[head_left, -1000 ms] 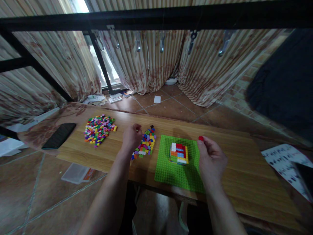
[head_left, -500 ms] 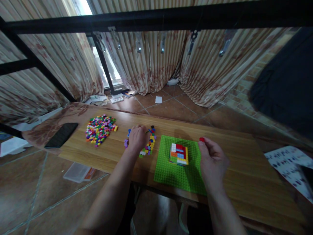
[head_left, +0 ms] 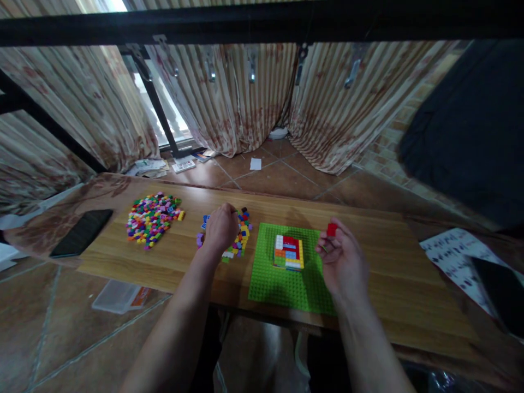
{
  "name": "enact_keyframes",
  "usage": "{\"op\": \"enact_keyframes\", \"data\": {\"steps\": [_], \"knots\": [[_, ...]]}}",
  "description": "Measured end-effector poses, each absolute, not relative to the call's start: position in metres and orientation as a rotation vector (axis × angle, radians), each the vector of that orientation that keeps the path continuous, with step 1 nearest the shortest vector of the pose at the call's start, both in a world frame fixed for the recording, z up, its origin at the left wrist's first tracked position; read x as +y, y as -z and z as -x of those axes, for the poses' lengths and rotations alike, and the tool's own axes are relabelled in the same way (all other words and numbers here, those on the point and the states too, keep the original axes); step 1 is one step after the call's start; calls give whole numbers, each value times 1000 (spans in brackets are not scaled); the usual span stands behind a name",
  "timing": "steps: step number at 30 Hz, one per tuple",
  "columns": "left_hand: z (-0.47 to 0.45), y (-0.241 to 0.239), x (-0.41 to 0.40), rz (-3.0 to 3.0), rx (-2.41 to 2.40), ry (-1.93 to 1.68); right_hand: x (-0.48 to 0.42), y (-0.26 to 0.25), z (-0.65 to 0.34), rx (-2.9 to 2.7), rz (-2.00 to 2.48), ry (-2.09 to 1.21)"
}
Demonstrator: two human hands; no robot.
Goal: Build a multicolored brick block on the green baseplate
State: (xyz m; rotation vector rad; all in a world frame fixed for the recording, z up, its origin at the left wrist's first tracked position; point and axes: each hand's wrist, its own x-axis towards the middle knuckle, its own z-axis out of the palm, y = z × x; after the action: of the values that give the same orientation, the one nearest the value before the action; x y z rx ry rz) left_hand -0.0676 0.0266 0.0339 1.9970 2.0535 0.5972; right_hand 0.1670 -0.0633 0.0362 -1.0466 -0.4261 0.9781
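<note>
My right hand (head_left: pixel 344 256) holds a small red brick (head_left: pixel 332 229) between thumb and fingers, just above the right side of the green baseplate (head_left: pixel 266 286). On the baseplate stands a block built of bricks (head_left: pixel 289 252) in white, red, orange, yellow, green and blue. My left hand (head_left: pixel 222 225) reaches down into the smaller pile of loose bricks (head_left: pixel 244 234), its back toward me. Its fingertips are hidden behind the hand, so what they pinch, if anything, does not show.
A bigger heap of mixed bricks (head_left: pixel 151 218) lies on the left of the wooden table (head_left: pixel 180 262). Beyond it rests a black phone-like slab (head_left: pixel 82 232). A printed sheet (head_left: pixel 454 262) and a dark device (head_left: pixel 497 295) are at the right. A clear plastic box (head_left: pixel 117 296) sits on the floor.
The view has shifted a little to the right. My right hand has turned, so the red brick now shows more fully. My left hand stays at the smaller pile.
</note>
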Motion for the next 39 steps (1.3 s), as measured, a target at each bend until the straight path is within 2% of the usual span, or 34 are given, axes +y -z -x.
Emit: {"op": "enact_keyframes", "data": {"steps": [2,5,14,21,29,36,39], "knots": [[64,-35,25,-1923,1801,-787,-63,-40,-173,-304,926,-1190],[51,-36,21,-1780,1347,-955,-63,-42,-176,-265,914,-1244],[6,-45,-4,-1602,862,-832,-64,-29,-154,-809,1219,-1050],[-2,-39,-2,-1555,761,-854,-65,-17,-156,-1280,1304,-789],[-2,-40,-5,-1608,789,-834,-70,-21,-159,-1393,1311,-702],[10,-31,6,-1727,1118,-1015,-69,-12,-177,-1456,1452,-639],[11,-25,7,-1702,1195,-966,-71,-11,-175,-1527,1480,-622]]}}
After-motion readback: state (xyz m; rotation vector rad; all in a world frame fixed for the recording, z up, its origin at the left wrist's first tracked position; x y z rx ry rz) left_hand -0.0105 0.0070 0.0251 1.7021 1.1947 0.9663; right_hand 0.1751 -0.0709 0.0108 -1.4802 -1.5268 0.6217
